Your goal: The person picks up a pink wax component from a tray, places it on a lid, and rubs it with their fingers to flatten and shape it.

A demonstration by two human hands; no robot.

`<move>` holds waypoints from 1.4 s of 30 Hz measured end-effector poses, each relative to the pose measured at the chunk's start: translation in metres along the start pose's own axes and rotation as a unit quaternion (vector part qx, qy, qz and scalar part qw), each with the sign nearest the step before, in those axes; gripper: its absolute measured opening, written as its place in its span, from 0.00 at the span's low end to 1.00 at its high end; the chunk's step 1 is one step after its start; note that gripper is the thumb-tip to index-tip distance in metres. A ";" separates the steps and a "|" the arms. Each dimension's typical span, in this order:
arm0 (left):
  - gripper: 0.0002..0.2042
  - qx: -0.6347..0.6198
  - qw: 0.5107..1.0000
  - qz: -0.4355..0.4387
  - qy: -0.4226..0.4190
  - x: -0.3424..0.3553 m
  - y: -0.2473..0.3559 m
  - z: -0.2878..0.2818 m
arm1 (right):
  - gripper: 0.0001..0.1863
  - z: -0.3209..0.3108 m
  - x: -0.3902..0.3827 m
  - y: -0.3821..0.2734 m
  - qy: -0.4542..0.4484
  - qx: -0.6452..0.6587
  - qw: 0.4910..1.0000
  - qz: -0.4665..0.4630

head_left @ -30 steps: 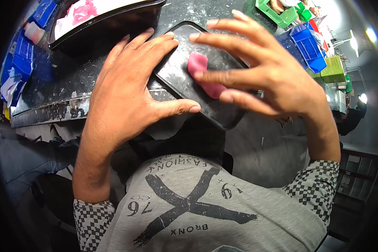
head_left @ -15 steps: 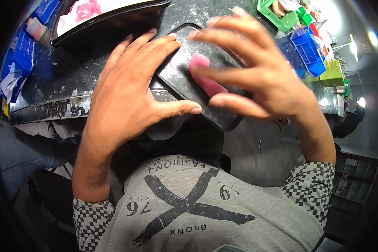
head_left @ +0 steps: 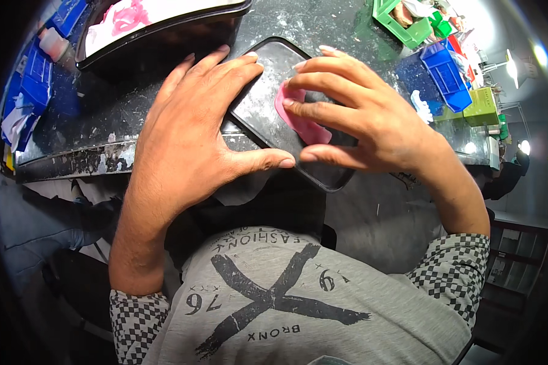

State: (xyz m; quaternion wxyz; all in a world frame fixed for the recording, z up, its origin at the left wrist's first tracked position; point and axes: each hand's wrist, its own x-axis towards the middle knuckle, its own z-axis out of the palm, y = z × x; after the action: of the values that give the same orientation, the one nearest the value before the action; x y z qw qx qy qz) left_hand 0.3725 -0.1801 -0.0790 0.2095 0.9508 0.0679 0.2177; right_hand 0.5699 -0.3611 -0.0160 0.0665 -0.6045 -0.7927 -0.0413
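The right hand (head_left: 377, 121) has curled nearer the pink piece (head_left: 309, 128).

Blue plastic bins (head_left: 38, 85) stand along the left edge of the scuffed black-topped table (head_left: 94, 115), a pale plastic bottle (head_left: 53, 45) beside them; toward its right edge sit a green plastic bin (head_left: 413, 36), a long blue plastic tray (head_left: 461, 99) and a green rectangular box (head_left: 482, 106); a jeans-clad leg (head_left: 39, 225) shows below the near left corner.

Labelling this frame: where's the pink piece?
Head view, upper centre: the pink piece lies on the black tray, partly under the right hand, with the left hand to its left.
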 end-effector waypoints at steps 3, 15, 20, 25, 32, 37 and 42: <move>0.50 0.009 1.000 -0.004 0.006 -0.002 -0.001 0.001 | 0.29 -0.019 0.000 0.005 0.021 0.008 1.000 0.004; 0.50 0.014 1.000 0.002 0.003 -0.001 0.001 0.000 | 0.36 -0.007 -0.013 -0.004 -0.001 -0.069 0.998 0.012; 0.50 0.009 1.000 0.006 0.010 -0.001 0.001 0.001 | 0.42 0.002 -0.011 -0.006 -0.005 -0.073 0.997 0.031; 0.51 0.007 1.000 0.002 0.020 0.000 0.001 0.000 | 0.43 -0.003 -0.001 -0.008 0.053 -0.067 0.994 0.070; 0.49 0.036 0.999 -0.017 0.013 -0.003 0.009 -0.006 | 0.39 -0.006 0.000 -0.007 0.036 -0.056 0.996 0.060; 0.44 0.041 0.999 -0.016 0.009 -0.004 0.008 -0.007 | 0.33 -0.008 -0.002 -0.003 0.080 -0.100 0.989 0.069; 0.47 0.049 0.998 0.016 0.028 0.000 0.006 -0.004 | 0.33 0.008 -0.008 -0.010 0.015 -0.066 0.995 0.073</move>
State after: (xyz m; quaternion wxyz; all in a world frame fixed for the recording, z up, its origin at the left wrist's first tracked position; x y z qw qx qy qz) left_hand 0.3711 -0.1844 -0.0730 0.1574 0.9545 0.0691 0.2439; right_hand 0.5623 -0.3701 -0.0251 0.0415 -0.6630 -0.7411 -0.0976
